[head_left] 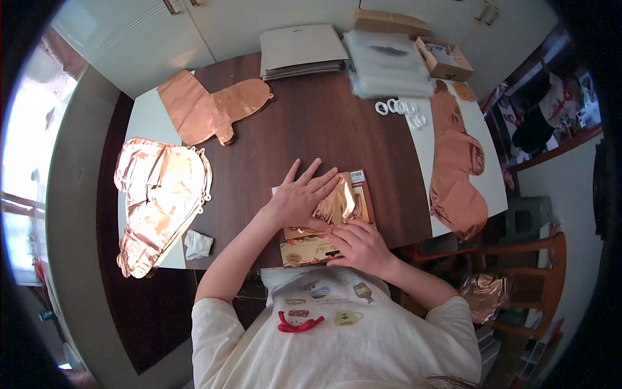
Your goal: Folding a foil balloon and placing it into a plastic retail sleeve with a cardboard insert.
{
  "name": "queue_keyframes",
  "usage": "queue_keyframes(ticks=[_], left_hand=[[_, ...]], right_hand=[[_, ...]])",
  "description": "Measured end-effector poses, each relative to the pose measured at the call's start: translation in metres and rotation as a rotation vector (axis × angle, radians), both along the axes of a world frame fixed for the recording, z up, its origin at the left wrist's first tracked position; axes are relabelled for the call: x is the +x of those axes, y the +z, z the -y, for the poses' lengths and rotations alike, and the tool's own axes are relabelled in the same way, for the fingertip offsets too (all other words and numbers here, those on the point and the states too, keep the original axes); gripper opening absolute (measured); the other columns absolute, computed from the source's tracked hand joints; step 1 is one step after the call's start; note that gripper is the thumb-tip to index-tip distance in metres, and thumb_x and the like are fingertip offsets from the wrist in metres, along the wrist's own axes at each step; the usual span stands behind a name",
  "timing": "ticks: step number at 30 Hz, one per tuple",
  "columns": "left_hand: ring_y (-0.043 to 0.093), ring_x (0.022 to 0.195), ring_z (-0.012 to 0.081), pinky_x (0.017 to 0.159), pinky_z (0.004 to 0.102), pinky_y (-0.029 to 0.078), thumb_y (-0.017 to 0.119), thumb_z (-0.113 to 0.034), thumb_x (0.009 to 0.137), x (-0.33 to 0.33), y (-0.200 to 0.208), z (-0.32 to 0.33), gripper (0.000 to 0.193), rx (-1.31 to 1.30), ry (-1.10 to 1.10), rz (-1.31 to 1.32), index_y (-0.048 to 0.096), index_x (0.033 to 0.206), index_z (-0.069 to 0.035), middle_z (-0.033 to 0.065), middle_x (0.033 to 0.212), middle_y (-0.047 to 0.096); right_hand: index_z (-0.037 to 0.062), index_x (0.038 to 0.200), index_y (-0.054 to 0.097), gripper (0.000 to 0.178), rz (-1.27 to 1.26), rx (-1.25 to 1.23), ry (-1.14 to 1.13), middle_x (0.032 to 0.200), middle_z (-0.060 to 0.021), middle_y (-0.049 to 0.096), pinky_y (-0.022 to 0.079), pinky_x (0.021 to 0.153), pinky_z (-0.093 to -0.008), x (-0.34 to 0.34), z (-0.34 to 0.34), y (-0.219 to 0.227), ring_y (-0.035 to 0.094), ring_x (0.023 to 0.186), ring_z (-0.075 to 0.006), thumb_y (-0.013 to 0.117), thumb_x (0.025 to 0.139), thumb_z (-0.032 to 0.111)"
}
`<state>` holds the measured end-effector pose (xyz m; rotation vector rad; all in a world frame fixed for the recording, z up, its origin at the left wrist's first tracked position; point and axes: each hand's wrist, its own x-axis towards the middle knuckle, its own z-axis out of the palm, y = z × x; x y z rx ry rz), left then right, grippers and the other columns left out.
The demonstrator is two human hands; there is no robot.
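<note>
Right in front of me, a folded copper foil balloon [338, 202] lies on a printed cardboard packet [304, 251] at the table's near edge. My left hand [301, 200] presses flat on the foil, its fingers spread. Beside it, my right hand [364, 245] rests at the foil's lower right edge, fingers bent and thumb set apart over the packet. Part of the foil and packet is hidden beneath both hands.
Flat foil balloons lie at the far left [214, 107], near left [162, 201] and right [457, 175]. A crumpled white cloth [198, 245] sits near left. Grey card sheets [303, 50], clear plastic bags [389, 65], white rings [403, 107] and an open box [444, 59] stand along the back.
</note>
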<state>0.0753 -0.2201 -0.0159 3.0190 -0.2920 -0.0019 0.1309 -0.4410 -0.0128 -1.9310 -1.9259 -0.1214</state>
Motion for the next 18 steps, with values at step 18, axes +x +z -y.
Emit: queue_keyframes(ticks=[18], left_hand=[[0.019,0.139,0.0316,0.11,0.0545,0.013,0.064,-0.079,0.044,0.002,0.0,0.005,0.134,-0.013,0.088,-0.032,0.023,0.142,0.003,0.0148,0.148,0.025]], right_hand=[[-0.0026,0.123,0.049,0.059,-0.031,-0.071,-0.194,0.13,-0.0151,0.048,0.034,0.103,-0.0386,0.046,-0.047,-0.016,0.044,0.123,-0.0261,0.066,0.079,0.034]])
